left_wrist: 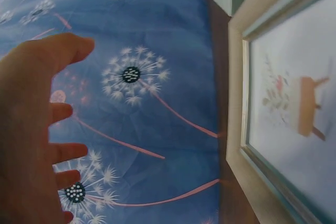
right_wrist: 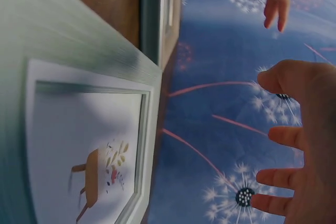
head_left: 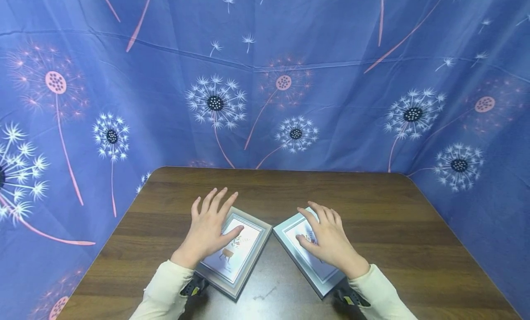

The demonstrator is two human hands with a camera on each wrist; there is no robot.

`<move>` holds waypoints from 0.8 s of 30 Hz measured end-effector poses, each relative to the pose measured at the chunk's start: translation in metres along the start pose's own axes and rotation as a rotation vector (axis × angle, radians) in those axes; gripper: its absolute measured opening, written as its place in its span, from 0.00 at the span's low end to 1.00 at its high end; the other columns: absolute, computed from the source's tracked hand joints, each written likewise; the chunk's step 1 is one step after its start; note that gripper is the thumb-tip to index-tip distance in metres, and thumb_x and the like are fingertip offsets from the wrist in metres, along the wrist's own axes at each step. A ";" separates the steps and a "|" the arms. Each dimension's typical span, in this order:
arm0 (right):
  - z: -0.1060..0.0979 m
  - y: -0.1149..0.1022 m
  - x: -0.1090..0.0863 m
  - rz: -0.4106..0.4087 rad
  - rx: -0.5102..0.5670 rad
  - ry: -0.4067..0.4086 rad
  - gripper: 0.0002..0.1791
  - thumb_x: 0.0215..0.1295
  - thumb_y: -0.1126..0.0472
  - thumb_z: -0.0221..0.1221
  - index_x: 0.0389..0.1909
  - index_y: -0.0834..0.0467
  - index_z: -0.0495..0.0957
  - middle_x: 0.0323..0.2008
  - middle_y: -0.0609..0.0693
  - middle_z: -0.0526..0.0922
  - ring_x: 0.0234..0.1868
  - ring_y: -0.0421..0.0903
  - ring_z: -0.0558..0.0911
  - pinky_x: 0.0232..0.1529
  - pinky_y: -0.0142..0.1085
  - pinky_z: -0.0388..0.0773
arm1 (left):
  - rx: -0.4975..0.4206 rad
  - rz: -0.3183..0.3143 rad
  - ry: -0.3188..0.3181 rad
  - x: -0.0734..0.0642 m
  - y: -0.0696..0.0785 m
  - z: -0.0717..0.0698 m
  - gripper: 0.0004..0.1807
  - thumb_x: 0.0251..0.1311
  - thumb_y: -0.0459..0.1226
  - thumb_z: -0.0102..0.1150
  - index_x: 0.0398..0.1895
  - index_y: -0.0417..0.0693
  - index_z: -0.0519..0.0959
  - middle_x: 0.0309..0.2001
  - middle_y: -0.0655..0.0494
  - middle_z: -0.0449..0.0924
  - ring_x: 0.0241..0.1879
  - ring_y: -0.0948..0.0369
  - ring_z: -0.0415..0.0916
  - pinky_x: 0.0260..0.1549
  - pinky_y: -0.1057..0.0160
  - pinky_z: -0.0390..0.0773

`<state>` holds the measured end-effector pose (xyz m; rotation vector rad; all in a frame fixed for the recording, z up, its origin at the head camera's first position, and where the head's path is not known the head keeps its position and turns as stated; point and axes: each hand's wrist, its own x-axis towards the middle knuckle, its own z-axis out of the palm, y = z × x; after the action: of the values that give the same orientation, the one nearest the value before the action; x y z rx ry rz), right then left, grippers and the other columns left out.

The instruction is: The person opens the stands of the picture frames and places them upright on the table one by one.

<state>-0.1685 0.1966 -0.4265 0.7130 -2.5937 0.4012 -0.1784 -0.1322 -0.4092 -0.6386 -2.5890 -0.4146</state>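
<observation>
Two picture frames lie face up on the table, their corners nearly meeting in the middle. The left picture frame (head_left: 248,260) has a beige border around a print of a stool-like stand with flowers. A pale grey-green border edges the right picture frame (head_left: 296,251), which shows a similar print. Above the left one hovers my left hand (head_left: 209,232), fingers spread and holding nothing. My right hand (head_left: 331,237) hangs over the other, its fingers loosely bent. Both wrist views show a gap between the left hand (left_wrist: 31,93), the right hand (right_wrist: 310,129) and the frames.
The brown wooden table (head_left: 356,191) has rounded far corners. Behind it and along both sides hangs a blue curtain (head_left: 339,94) printed with dandelions. Black straps with a yellow mark sit at both wrists.
</observation>
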 end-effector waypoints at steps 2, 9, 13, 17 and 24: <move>0.000 0.000 0.000 -0.023 -0.005 -0.005 0.35 0.58 0.47 0.65 0.66 0.54 0.71 0.66 0.63 0.67 0.62 0.65 0.68 0.59 0.67 0.56 | 0.002 0.024 0.010 0.000 -0.002 0.000 0.44 0.55 0.58 0.64 0.74 0.53 0.64 0.71 0.43 0.61 0.71 0.43 0.53 0.62 0.32 0.48; -0.001 0.001 0.001 -0.085 -0.044 -0.010 0.34 0.58 0.45 0.64 0.65 0.53 0.71 0.64 0.63 0.68 0.62 0.64 0.67 0.58 0.68 0.56 | 0.030 0.106 0.050 0.004 -0.009 -0.001 0.41 0.53 0.55 0.65 0.70 0.52 0.69 0.66 0.44 0.68 0.68 0.43 0.59 0.59 0.33 0.53; -0.003 0.001 0.002 -0.122 -0.066 -0.006 0.34 0.56 0.46 0.65 0.64 0.53 0.71 0.63 0.62 0.68 0.61 0.63 0.67 0.57 0.68 0.57 | 0.034 0.141 0.077 0.008 -0.012 -0.001 0.37 0.53 0.54 0.65 0.67 0.51 0.72 0.62 0.45 0.72 0.65 0.44 0.62 0.57 0.35 0.56; -0.002 0.002 0.002 -0.166 -0.076 -0.015 0.34 0.55 0.46 0.66 0.63 0.53 0.72 0.63 0.62 0.69 0.61 0.62 0.67 0.56 0.69 0.58 | 0.049 0.157 0.052 0.010 -0.015 0.002 0.36 0.53 0.53 0.65 0.65 0.50 0.73 0.60 0.45 0.73 0.64 0.44 0.63 0.56 0.36 0.57; 0.006 0.003 0.009 -0.239 -0.091 -0.018 0.34 0.55 0.45 0.66 0.62 0.55 0.74 0.61 0.63 0.71 0.59 0.63 0.70 0.57 0.63 0.64 | 0.109 0.142 -0.064 0.014 -0.023 0.005 0.36 0.55 0.53 0.65 0.65 0.48 0.73 0.61 0.45 0.72 0.65 0.43 0.62 0.58 0.35 0.55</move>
<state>-0.1793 0.1935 -0.4281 0.9830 -2.4861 0.2022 -0.2027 -0.1452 -0.4110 -0.8034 -2.5849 -0.2097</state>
